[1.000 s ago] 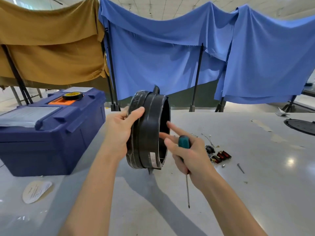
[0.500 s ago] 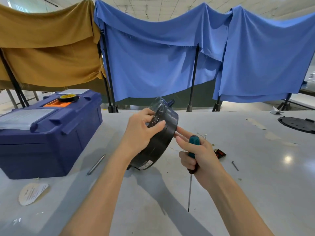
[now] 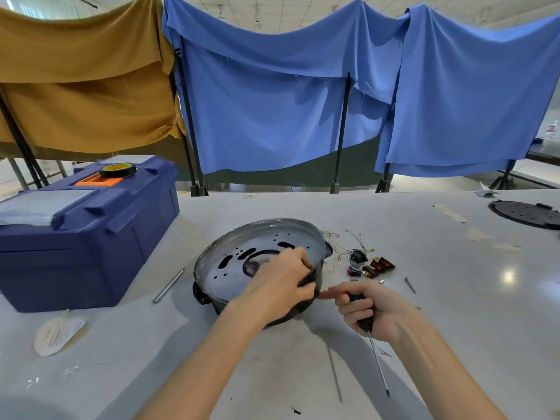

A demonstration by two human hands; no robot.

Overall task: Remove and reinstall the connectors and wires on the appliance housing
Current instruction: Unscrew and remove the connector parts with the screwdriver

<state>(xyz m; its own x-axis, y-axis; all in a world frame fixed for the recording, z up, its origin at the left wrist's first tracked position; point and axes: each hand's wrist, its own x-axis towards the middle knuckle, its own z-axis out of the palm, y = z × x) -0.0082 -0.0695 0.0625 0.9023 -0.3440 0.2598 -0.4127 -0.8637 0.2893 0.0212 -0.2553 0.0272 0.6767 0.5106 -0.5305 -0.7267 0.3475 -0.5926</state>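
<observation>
The round black appliance housing (image 3: 242,262) lies flat on the table with its perforated underside facing up. My left hand (image 3: 280,286) grips its near right rim, fingers curled over the edge. My right hand (image 3: 368,307) sits just right of the housing and holds a green-handled screwdriver (image 3: 374,353), shaft pointing toward me, with the index finger stretched toward the rim. Loose connectors (image 3: 372,266), red and black, and thin wires (image 3: 342,241) lie on the table right of the housing.
A dark blue toolbox (image 3: 91,234) with a tape roll (image 3: 117,170) on top stands at the left. A metal rod (image 3: 168,285) lies beside it. A black round plate (image 3: 527,214) sits far right, and a paper label (image 3: 57,331) lies at the near left. Cloth-draped racks stand behind the table.
The housing went from standing on edge in both hands to lying flat on the table. My left hand moved onto its near rim; my right hand dropped beside it with the screwdriver.
</observation>
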